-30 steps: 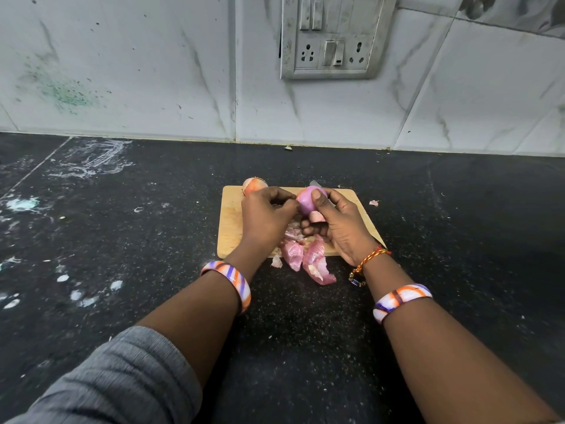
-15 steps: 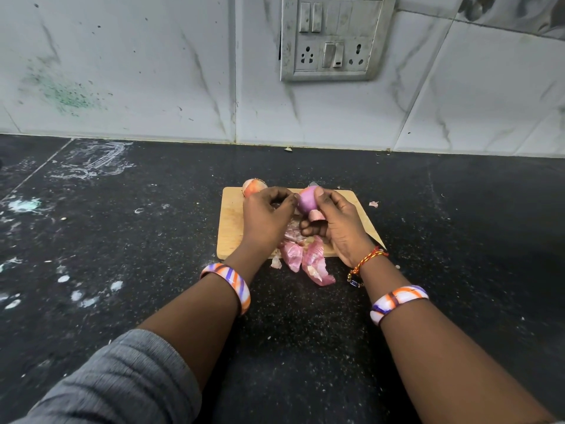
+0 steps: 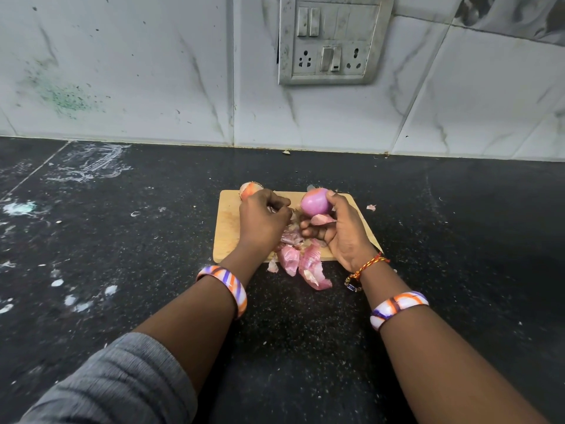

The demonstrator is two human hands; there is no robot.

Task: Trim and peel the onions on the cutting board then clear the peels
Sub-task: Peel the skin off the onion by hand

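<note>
A wooden cutting board [image 3: 228, 231] lies on the black counter. My right hand [image 3: 342, 234] grips a peeled purple onion [image 3: 315, 201] above the board, and a loose flap of skin [image 3: 323, 219] hangs under it. My left hand [image 3: 262, 221] is just left of the onion with its fingers curled, and it seems to pinch a small scrap of peel. An unpeeled onion [image 3: 250, 189] sits at the board's back left corner, partly hidden by my left hand. Pink peels [image 3: 302, 261] lie heaped on the board's near edge and spill onto the counter.
The black counter [image 3: 122, 240] carries white smears and specks on its left side. A small peel scrap [image 3: 371, 207] lies right of the board. A tiled wall with a switch and socket plate [image 3: 331, 41] rises behind. A grey tip [image 3: 310, 188] shows behind the held onion.
My left hand has pulled away to the left from the onion, leaving a gap. My right hand has kept the onion and turned it slightly.
</note>
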